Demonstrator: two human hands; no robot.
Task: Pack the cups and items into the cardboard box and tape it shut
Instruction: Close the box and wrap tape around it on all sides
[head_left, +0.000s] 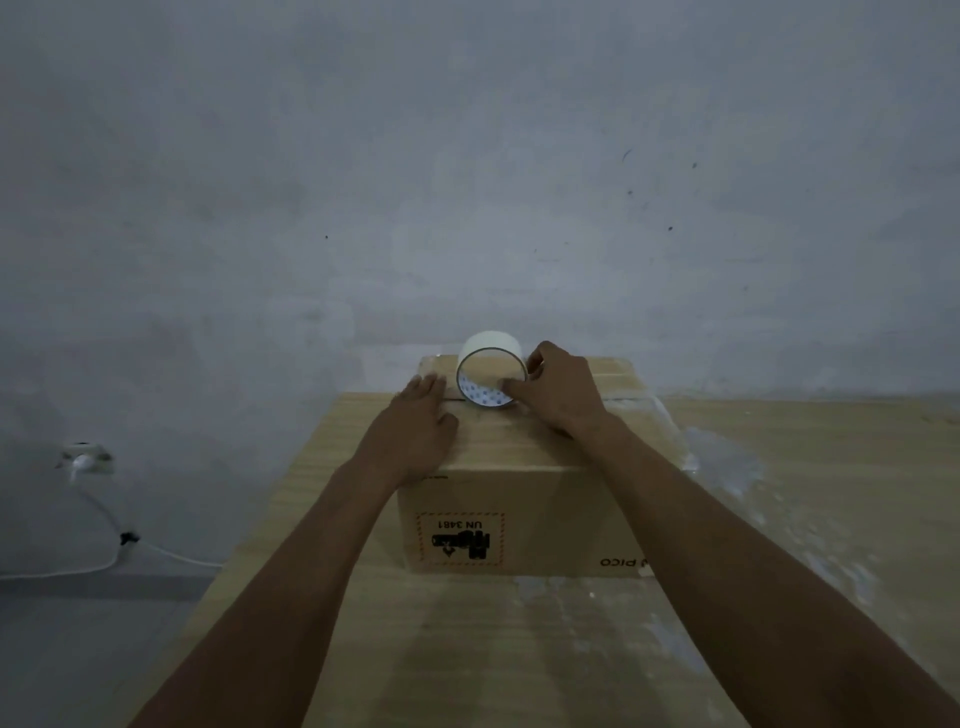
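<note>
Cardboard box (545, 519) sits with its flaps down on the wooden surface (467, 649), its printed side facing the person. No cups or other items can be seen outside it, so the packing looks done and the taping is the step in hand.

On top of the box, near its far edge, stands the tape roll (491, 358), on its rim with the open core facing the person. The right hand (563, 389) has a closed grip on it: the thumb (511, 387) reaches into the core and the other fingers curl over the outside. The left hand (415, 421) lies flat on the box top just to the left of the roll, fingers straight, pressing down and holding nothing.

A short dark line (452, 400) shows between the left hand and the roll. It is probably the gap between the flaps, though most of it is hidden.

Because the roll's axis points toward the person, it can only run sideways across the lid. The left hand is on the left and the grip on the right, so the likely move is a pull to the right while the left hand pins the loose end. Whether any tape is already stuck down cannot be told.
</note>
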